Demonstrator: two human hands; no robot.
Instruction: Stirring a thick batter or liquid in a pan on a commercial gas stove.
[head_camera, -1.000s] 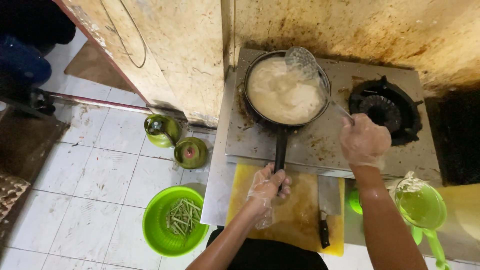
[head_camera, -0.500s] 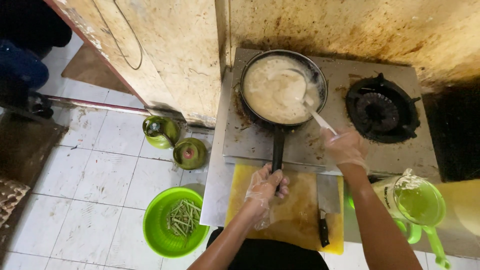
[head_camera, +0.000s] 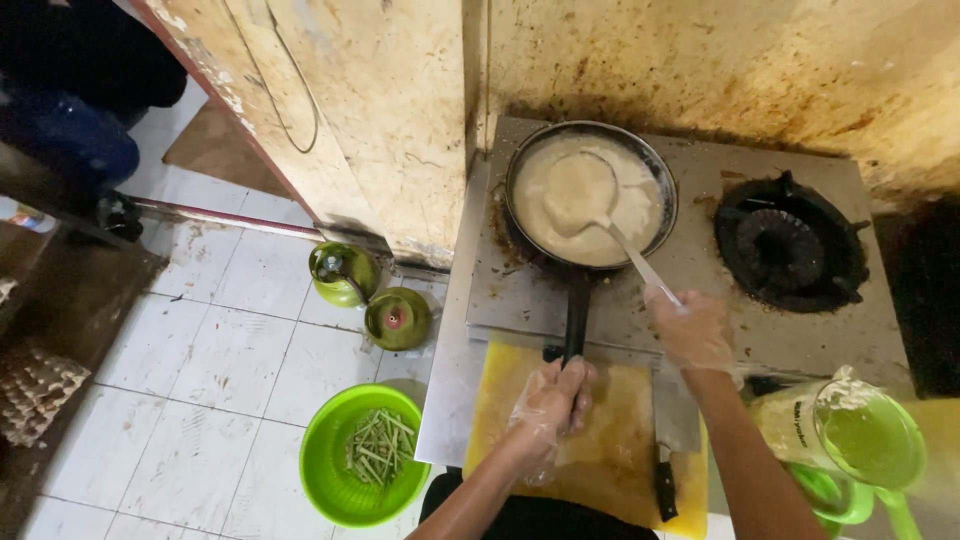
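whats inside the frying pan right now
The frying pan holds a pale, thick batter-like mix, with the bowl of a ladle resting in it, held by the right hand. The mix hides the pan's bottom.

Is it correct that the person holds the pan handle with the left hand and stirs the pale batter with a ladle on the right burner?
Not quite. The head view shows the pan on the left burner; the right burner is bare. The left hand holds the handle, the right hand the ladle.
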